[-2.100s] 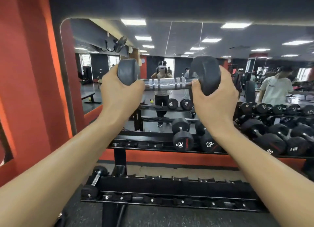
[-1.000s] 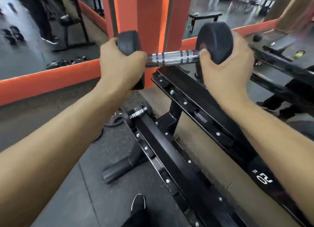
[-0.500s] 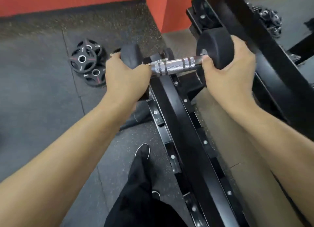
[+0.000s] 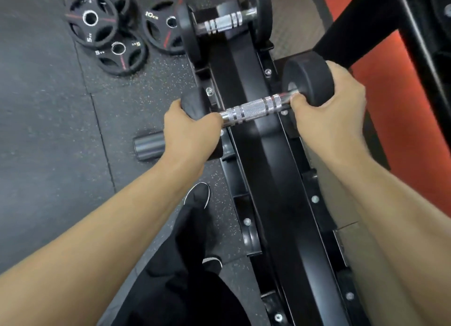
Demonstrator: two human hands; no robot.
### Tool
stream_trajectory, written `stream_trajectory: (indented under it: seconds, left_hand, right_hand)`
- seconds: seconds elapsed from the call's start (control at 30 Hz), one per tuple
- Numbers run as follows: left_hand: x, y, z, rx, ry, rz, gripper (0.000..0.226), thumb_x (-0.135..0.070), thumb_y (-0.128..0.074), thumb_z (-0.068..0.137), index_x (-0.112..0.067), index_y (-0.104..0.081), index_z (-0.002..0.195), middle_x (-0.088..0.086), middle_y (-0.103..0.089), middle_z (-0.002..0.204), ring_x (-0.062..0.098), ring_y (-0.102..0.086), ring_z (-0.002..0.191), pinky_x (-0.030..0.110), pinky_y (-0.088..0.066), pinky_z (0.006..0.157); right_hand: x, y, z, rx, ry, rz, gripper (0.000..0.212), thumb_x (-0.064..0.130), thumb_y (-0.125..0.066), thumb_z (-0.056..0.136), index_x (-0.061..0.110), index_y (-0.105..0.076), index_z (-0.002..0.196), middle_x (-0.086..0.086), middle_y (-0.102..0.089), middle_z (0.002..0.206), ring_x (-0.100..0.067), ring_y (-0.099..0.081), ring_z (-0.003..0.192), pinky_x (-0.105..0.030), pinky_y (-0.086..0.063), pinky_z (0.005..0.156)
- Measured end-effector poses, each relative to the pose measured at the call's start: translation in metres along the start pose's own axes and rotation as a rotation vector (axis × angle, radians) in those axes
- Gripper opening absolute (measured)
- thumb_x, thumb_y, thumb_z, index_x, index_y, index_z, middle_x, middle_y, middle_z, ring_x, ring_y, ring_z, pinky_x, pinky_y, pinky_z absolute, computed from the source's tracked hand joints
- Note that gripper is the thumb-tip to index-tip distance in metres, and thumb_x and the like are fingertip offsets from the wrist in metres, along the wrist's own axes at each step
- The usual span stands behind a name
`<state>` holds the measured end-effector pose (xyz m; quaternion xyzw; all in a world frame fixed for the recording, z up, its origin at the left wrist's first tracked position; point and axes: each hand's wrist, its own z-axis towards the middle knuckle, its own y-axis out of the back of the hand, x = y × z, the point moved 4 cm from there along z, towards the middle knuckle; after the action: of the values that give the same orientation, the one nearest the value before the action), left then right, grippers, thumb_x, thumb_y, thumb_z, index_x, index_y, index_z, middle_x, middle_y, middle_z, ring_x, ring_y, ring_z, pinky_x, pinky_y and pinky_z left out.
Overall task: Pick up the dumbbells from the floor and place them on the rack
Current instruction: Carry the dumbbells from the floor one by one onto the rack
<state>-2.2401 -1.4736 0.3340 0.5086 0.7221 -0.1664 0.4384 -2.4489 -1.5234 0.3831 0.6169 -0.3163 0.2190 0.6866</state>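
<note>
I hold a black dumbbell (image 4: pixel 253 108) with a knurled chrome handle crosswise over the lowest tier of the black rack (image 4: pixel 275 179). My left hand (image 4: pixel 190 133) grips its left head and my right hand (image 4: pixel 329 111) grips its right head; whether it touches the rails I cannot tell. A second dumbbell (image 4: pixel 224 23) of the same kind rests across the rack's rails just beyond it, at the rack's far end.
Several black weight plates (image 4: pixel 102 25) marked 5 kg and 10 kg lie on the rubber floor at upper left. The rack's foot tube (image 4: pixel 148 145) sticks out left, under my left hand. My shoe (image 4: pixel 197 194) and black trouser leg stand beside the rack. An orange wall is at right.
The view tipped from the mirror wall down to the bottom tier. Both hands carried the dumbbell down and closer over the rack's rails, and the resting dumbbell came into view beyond it.
</note>
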Motion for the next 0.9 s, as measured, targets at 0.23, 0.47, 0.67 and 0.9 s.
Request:
stream_trajectory:
  seconds: [0.23,0.47,0.67,0.9]
  left_hand:
    - [0.047,-0.029,0.025,-0.001,0.106,0.024,0.029,-0.008,-0.073,0.08,-0.027,-0.054,0.09,-0.005,-0.063,0.085,0.016,-0.062,0.078,0.031,-0.057,0.071]
    - [0.057,-0.047,0.041,0.055,0.182,0.058,0.068,-0.025,-0.07,0.069,-0.014,-0.055,0.134,0.003,-0.068,0.114,0.026,-0.067,0.106,0.051,-0.056,0.099]
    - [0.058,-0.054,0.058,0.074,0.154,0.134,0.08,-0.029,-0.074,0.07,-0.012,-0.049,0.144,0.006,-0.069,0.124,0.029,-0.067,0.114,0.049,-0.054,0.102]
    - [0.02,-0.05,0.074,0.021,-0.123,0.115,0.054,-0.022,-0.072,0.096,-0.025,-0.05,0.145,-0.015,-0.053,0.131,0.01,-0.053,0.133,0.034,-0.044,0.114]
  right_hand:
    - [-0.047,-0.029,0.01,0.039,-0.076,-0.076,0.029,0.012,-0.072,0.083,0.016,-0.071,0.112,0.003,-0.072,0.092,-0.023,-0.068,0.085,-0.042,-0.057,0.078]
    - [-0.069,-0.046,0.028,0.122,-0.08,-0.053,0.04,0.012,-0.072,0.088,0.018,-0.067,0.127,0.005,-0.072,0.105,-0.008,-0.067,0.091,-0.019,-0.054,0.082]
    - [-0.087,-0.057,0.034,0.162,-0.114,-0.052,0.043,0.016,-0.074,0.092,0.016,-0.064,0.134,0.006,-0.071,0.117,-0.003,-0.066,0.101,-0.018,-0.053,0.092]
    - [-0.054,-0.048,0.056,0.163,0.131,0.0,0.059,0.024,-0.077,0.09,0.014,-0.057,0.145,0.006,-0.062,0.141,-0.006,-0.057,0.131,-0.028,-0.045,0.113]
